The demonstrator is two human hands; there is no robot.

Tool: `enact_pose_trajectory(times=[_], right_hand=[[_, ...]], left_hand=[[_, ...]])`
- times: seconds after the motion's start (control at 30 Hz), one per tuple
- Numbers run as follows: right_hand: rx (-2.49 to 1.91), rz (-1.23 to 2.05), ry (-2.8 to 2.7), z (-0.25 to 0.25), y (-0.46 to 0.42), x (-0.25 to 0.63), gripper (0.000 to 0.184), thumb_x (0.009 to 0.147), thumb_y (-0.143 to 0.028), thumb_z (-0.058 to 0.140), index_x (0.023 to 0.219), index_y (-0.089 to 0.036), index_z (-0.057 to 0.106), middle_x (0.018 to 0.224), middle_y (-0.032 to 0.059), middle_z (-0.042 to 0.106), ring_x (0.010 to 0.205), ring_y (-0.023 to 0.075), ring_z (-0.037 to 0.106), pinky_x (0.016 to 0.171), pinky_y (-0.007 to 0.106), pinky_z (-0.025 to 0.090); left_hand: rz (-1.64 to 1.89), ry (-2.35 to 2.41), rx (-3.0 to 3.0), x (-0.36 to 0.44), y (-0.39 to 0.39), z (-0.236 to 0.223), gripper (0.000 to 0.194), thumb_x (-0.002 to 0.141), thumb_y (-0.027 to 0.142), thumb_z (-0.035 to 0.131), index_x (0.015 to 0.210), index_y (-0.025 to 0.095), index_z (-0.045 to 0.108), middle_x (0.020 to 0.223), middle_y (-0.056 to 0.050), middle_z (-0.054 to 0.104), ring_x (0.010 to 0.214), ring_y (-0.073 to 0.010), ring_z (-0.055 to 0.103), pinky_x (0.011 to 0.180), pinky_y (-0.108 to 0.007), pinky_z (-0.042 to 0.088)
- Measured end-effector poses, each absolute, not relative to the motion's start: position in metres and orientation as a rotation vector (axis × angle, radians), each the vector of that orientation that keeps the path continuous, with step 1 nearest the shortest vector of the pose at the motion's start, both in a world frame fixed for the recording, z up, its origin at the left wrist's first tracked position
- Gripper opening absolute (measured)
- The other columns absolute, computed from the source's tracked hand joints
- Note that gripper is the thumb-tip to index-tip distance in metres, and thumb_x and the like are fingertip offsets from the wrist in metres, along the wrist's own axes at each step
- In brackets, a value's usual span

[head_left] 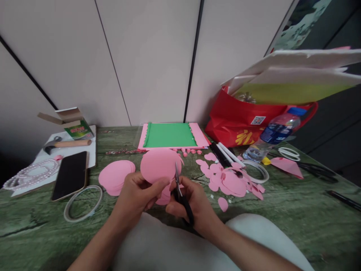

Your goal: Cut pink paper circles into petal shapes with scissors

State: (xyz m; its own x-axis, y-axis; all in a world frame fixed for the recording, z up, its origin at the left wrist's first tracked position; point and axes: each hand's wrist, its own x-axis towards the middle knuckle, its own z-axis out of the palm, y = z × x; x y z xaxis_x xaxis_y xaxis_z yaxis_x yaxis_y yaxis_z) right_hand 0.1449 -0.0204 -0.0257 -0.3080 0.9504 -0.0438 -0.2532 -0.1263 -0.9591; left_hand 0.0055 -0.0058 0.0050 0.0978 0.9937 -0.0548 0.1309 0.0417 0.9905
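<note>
Between thumb and fingers, my left hand (142, 192) pinches a rounded piece of pink paper (158, 163), held up over the table. My right hand (193, 203) is wrapped round the black handles of a pair of scissors (180, 194). The scissor blades point up and lie at the right edge of the paper. Below my hands, more pink paper (163, 197) shows in part. A stack of pink paper circles (115, 177) lies to the left of my left hand. Pink paper scraps (232, 182) are heaped to the right of my right hand.
Green and pink sheets (172, 134) lie at the back. A red bag (234, 120) and a water bottle (272, 135) stand back right, near tape (261, 171) and pens (224, 154). On the left are a phone (70, 175), tape roll (67, 212), hammer (70, 143), beads (31, 173) and box (76, 128).
</note>
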Motion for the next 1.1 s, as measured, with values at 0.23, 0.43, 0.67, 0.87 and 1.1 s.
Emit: enact_pose_trajectory(times=[0.23,0.43,0.67,0.87,1.1], right_hand=[[-0.898,1.62,-1.155,-0.0266,-0.0216,0.1456,0.038,0.051,-0.026,0.075,0.072,-0.019,0.045,0.043,-0.0096,0.05,0.035,0.0038,0.038,0.035,0.014,0.028],[-0.938,1.559,-1.204,-0.0263,-0.0213,0.1468,0.034,0.052,-0.027,0.073,0.071,-0.019,0.046,0.045,-0.0086,0.05,0.035,0.0044,0.04,0.034,0.015,0.029],[-0.933,1.55,-1.232,-0.0255,-0.0217,0.1473,0.032,0.055,-0.028,0.072,0.072,-0.018,0.046,0.045,-0.0086,0.049,0.034,0.0037,0.039,0.033,0.014,0.029],[-0.922,1.592,-1.195,-0.0276,-0.0211,0.1475,0.037,0.053,-0.031,0.076,0.071,-0.018,0.046,0.043,-0.0093,0.048,0.032,0.0042,0.039,0.031,0.014,0.028],[-0.893,1.626,-1.216,-0.0307,-0.0217,0.1466,0.04,0.053,-0.034,0.077,0.074,-0.018,0.047,0.047,-0.0078,0.053,0.034,0.005,0.041,0.034,0.015,0.031]], left_hand=[[1.043,1.231,1.268,0.007,-0.0059,0.0051,0.032,0.065,0.033,0.065,0.044,0.015,0.048,0.033,0.008,0.033,0.032,-0.0027,0.025,0.033,-0.018,0.015],[1.064,1.19,1.267,0.0068,-0.0064,0.0069,0.029,0.068,0.031,0.064,0.048,0.014,0.052,0.039,0.006,0.043,0.031,-0.0021,0.031,0.032,-0.016,0.02],[1.045,1.186,1.247,0.0054,-0.0065,0.0053,0.028,0.07,0.03,0.063,0.049,0.014,0.054,0.039,0.005,0.047,0.03,-0.0026,0.036,0.03,-0.015,0.024],[1.05,1.162,1.226,0.0085,-0.0055,0.0086,0.028,0.068,0.03,0.064,0.048,0.014,0.053,0.039,0.005,0.047,0.029,-0.0028,0.036,0.03,-0.015,0.024],[1.029,1.191,1.217,0.0082,-0.0065,0.008,0.034,0.071,0.035,0.062,0.045,0.014,0.055,0.031,0.005,0.044,0.027,-0.0031,0.035,0.031,-0.015,0.022]])
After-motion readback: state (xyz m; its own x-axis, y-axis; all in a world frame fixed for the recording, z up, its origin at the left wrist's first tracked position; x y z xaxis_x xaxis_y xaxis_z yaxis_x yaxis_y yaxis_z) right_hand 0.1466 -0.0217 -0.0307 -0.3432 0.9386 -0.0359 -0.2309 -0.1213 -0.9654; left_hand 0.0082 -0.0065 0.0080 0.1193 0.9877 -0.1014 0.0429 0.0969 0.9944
